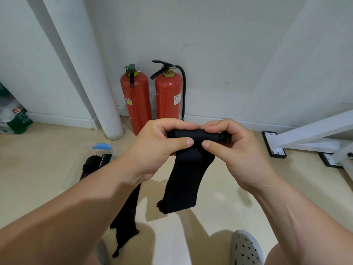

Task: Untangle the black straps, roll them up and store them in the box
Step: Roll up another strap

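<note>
Your grey clog (245, 247) sits at the bottom edge, right of centre. At mid-frame your left hand (152, 148) and right hand (238, 150) both pinch the rolled top of a black strap (196, 134), fingers curled over it; its loose tail hangs below. Another strap (128, 217) lies on the floor, lower centre. The clear box (104, 146), centre left, holds dark bundles. Two red extinguishers (135, 100) stand above.

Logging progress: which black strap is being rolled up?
The strap pinched between left hand and right hand, its top coiled; the other strap lies loose on the floor.
</note>
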